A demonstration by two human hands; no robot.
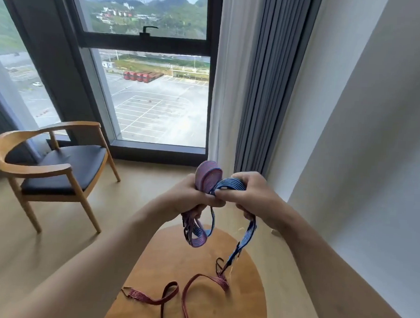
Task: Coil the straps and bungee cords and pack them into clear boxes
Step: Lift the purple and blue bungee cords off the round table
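While the left hand (pixel 192 194) grips the blue strap's (pixel 229 184) coil, the right hand (pixel 248 197) pinches its tail; winding on seems next.

A high-rise living or hotel room is suggested by a wooden armchair (pixel 62 168), grey curtains (pixel 261 88), a round table (pixel 174 256) and a tall window (pixel 158 102).

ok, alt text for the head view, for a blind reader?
Both hands hold a partly coiled blue striped bungee cord above a round wooden table, left hand gripping the loops, right hand gripping the next loop, its hooked tail dangling. A red cord lies uncoiled on the table; a wooden chair stands by the window.
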